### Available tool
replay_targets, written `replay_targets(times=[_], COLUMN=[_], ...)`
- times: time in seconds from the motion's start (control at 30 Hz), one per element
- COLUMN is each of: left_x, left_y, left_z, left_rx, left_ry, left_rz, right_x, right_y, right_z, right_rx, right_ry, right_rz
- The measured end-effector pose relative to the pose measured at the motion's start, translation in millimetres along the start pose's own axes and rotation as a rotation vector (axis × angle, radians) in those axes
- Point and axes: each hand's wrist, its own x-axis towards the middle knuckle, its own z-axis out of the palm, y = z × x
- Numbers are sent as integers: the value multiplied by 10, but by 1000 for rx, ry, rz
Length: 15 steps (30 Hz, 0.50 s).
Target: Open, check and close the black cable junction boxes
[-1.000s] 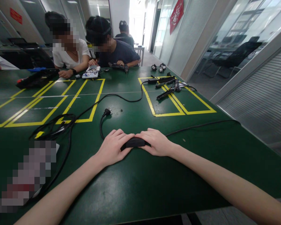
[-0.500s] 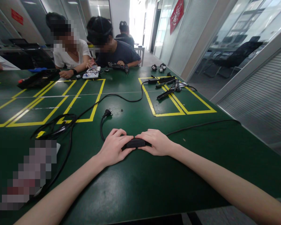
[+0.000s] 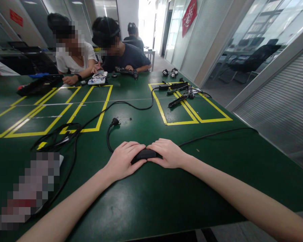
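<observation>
A black power adapter (image 3: 145,154) lies low over the green tabletop, with its ends covered by my fingers. My left hand (image 3: 125,158) is closed around its left end, thumb along the near side and fingers over the far side. The right end is gripped the same way by my right hand (image 3: 166,153). From the left side a short black cord curves up to a plug (image 3: 115,121) with bare metal pins. A thin black cable (image 3: 217,133) runs from behind my right hand to the table's right edge.
Coiled black cable (image 3: 58,136) and a blurred-out flat object (image 3: 27,188) lie at left. Yellow tape rectangles (image 3: 181,123) mark the green table (image 3: 121,208). Tools and parts (image 3: 178,101) sit at back right. Two people work across the table, near a power drill (image 3: 131,72).
The fingers of my left hand have come closer together over the adapter's left end. My right hand keeps its hold. The whole view has shifted slightly.
</observation>
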Motion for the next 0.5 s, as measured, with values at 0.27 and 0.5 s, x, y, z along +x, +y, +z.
replay_targets(times=[0.27, 0.5], left_x=[4, -8], left_y=[5, -11], left_z=[-14, 15], left_rx=[40, 48], left_ry=[24, 6], left_rz=[19, -23], right_x=[-28, -24], right_y=[23, 29], right_z=[30, 21], right_rx=[-49, -50], right_ry=[91, 113], right_rz=[-39, -30])
